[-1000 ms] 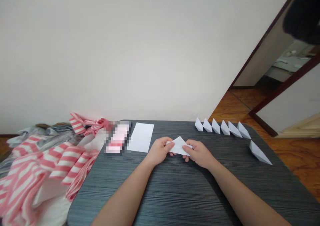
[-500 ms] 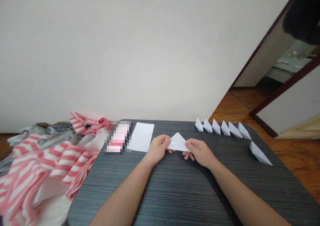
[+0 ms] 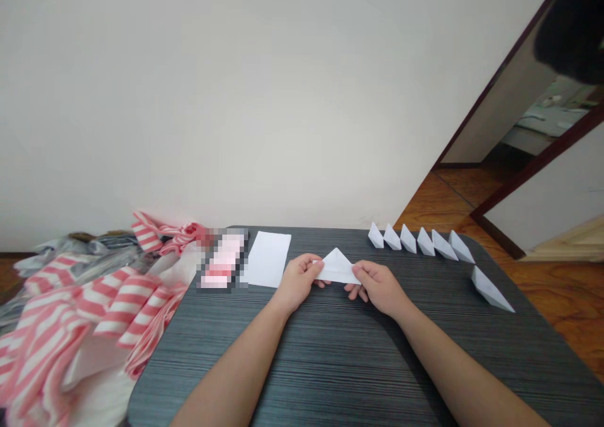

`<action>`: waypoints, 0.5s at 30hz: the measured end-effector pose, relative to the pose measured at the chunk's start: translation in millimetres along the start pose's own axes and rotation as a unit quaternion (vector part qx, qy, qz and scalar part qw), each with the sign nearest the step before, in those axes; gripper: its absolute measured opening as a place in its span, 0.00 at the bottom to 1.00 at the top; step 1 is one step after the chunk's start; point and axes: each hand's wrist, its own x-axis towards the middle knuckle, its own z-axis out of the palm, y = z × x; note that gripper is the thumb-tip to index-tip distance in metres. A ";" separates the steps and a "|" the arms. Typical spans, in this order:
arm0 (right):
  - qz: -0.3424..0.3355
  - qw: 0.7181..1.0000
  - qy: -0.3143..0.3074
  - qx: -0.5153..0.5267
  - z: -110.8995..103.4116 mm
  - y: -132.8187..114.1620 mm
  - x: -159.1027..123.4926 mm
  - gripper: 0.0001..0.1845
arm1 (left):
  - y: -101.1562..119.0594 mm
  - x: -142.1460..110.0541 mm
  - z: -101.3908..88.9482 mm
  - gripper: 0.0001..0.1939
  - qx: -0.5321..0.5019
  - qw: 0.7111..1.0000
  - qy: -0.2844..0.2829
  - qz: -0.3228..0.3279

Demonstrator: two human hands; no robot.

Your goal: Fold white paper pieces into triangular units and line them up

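Note:
A folded white paper triangle [image 3: 336, 268] stands point up between my hands, above the dark table. My left hand [image 3: 298, 282] pinches its left corner, and my right hand [image 3: 377, 287] pinches its right corner. Several finished paper boats [image 3: 419, 241] stand in a row along the far edge of the table, and another paper boat [image 3: 489, 290] lies at the right. A flat white paper sheet [image 3: 268, 259] lies to the left of my hands.
The dark grey wood-grain table [image 3: 292, 364] has a rounded corner at the front left. A pixelated pink-and-white item [image 3: 223, 261] lies at its far left. Pink-striped plastic bags [image 3: 113, 307] are heaped beyond the left edge. Wooden floor lies to the right.
The paper triangle has been raised and turned more upright between my hands, its flat lower edge now showing. My right hand has shifted slightly up along the paper.

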 end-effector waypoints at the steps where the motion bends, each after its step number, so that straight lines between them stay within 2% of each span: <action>1: 0.000 1.000 0.004 0.001 -0.2 0.2 0.1 0.20 | 0.6 -0.2 0.1 0.15 0.002 1.000 -0.002 -0.001; 15: -0.001 1.000 0.025 -0.006 0.2 1.0 -0.2 0.19 | 3.6 -2.4 0.3 0.16 0.010 1.000 -0.012 -0.004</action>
